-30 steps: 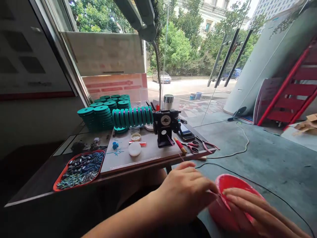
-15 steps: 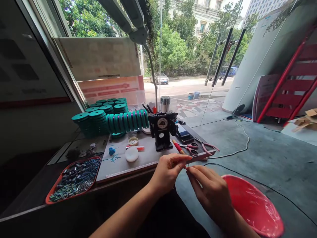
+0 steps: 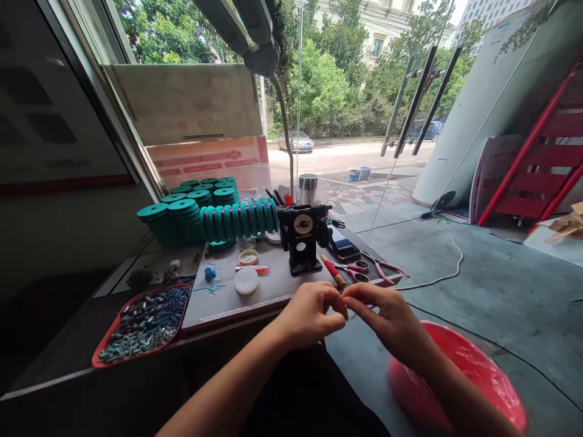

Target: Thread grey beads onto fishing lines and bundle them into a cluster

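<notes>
By grey tabletop (image 3: 277, 286) | left hand (image 3: 314, 312) half-curled, right hand (image 3: 382, 312) near-pinched, fingertips meeting; held item: can't tell | right now off red plastic tub (image 3: 492, 370), likely fine fingerwork

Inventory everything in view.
Machine: 1, black, table centre
Disc row: 1, teal, left of machine
Disc stacks: several, teal, table left
Tray: 1, red, table left
Parts: many, mixed, in tray
Round piece: 1, white, table front
Dish: 1, pale, table centre
Scissors: 1, red-handled, table right
Pliers: 1, red-handled, beside scissors
Stick: 1, red-yellow, by scissors
Phone: 1, dark, behind scissors
Jar: 1, silver-topped, table back
Lamp arm: 1, grey, overhead
Basin: 1, red, floor right
Slatted frame: 1, red, far right
Car: 1, silver, outside
Trees: several, green, outside
Left hand: 1, bare, front centre
Right hand: 1, bare, beside it
</notes>
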The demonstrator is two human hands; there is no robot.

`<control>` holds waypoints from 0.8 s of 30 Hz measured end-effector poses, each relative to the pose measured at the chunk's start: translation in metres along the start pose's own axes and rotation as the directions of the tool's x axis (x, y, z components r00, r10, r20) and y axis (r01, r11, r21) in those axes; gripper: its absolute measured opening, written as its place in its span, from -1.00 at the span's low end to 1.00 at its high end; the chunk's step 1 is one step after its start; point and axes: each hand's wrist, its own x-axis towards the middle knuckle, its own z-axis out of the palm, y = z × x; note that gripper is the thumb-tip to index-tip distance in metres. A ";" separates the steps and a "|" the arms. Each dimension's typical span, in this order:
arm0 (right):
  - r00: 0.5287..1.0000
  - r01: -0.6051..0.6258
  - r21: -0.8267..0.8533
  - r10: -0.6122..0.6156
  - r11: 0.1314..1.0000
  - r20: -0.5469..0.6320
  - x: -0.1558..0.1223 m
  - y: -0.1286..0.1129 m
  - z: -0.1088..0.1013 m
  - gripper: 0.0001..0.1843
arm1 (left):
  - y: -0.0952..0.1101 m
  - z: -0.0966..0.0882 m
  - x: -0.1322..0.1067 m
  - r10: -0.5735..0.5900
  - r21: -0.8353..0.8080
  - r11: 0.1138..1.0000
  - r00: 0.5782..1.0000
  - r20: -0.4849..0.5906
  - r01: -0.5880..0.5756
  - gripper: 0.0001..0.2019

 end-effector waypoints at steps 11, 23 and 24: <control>0.999 -0.048 -0.046 0.047 0.998 -0.016 -0.004 0.002 0.014 -0.77 | -0.009 0.006 0.002 -0.098 -0.100 0.992 0.983 -0.158 0.083 -0.90; 0.997 -0.076 0.189 0.076 0.979 0.007 -0.004 0.008 0.010 -0.71 | -0.017 0.007 -0.004 -0.083 -0.332 0.943 0.983 -0.162 0.025 -0.80; 0.997 -0.076 0.216 0.074 0.973 0.014 -0.003 0.008 0.010 -0.70 | -0.017 0.008 -0.004 -0.086 -0.350 0.937 0.980 -0.178 0.019 -0.78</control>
